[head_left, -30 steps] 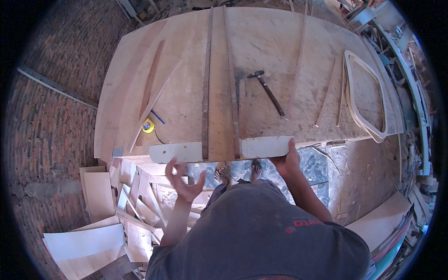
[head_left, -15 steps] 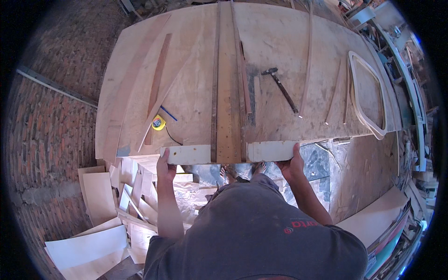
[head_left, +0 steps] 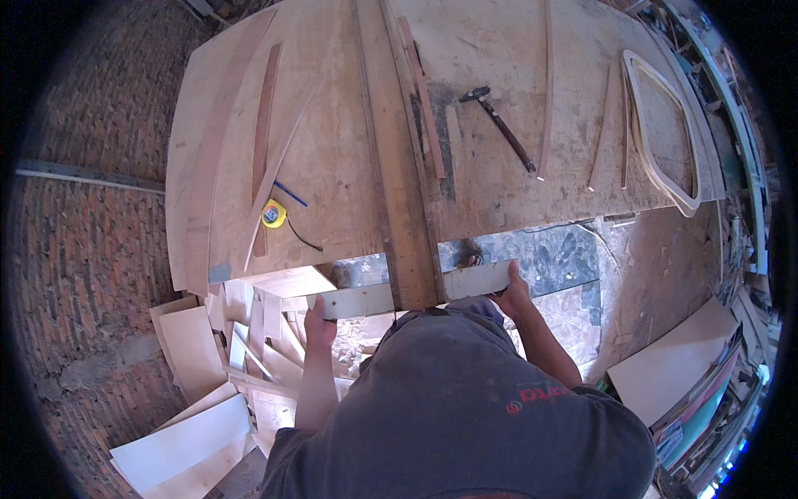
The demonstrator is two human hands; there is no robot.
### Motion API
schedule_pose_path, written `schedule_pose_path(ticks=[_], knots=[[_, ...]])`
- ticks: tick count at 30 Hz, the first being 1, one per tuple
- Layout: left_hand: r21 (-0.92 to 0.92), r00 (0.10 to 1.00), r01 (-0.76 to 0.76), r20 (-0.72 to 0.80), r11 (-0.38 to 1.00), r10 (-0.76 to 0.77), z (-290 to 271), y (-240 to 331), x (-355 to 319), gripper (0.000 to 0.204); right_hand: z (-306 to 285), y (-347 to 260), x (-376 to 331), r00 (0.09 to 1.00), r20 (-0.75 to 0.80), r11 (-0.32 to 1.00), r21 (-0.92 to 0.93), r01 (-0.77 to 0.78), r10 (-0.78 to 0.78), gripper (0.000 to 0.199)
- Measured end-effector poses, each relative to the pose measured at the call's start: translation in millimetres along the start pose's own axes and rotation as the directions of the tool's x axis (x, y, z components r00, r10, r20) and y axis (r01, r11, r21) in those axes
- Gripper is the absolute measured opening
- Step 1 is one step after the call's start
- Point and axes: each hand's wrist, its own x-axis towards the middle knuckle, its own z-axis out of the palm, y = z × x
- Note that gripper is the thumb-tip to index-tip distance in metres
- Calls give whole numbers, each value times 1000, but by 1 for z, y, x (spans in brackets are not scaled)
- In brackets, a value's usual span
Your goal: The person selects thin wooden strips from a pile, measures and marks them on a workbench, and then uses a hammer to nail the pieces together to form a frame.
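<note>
You grip the pale crosspiece (head_left: pixel 416 293) at the workbench's (head_left: pixel 332 150) near edge, left hand (head_left: pixel 318 320) and right hand (head_left: pixel 514 289) closed on its ends; it looks stiff and moderately heavy, so hold the ends.

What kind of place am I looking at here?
Most likely a carpentry workshop: a large plywood worktable strewn with wood strips, a hammer and a yellow tape measure lying on it, and offcut boards piled on the brick floor.
</note>
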Motion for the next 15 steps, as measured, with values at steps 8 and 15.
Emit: schedule_pose_path(ticks=[8, 15], knots=[[74, 997, -78, 31, 994, 76, 0, -9, 17, 23, 7, -3, 1, 999, 24, 995, 88, 45, -47, 70], [115, 996, -64, 66, 991, 57, 2, -10, 25, 28, 7, -13, 1, 999, -47, 999, 36, 20, -19, 65]])
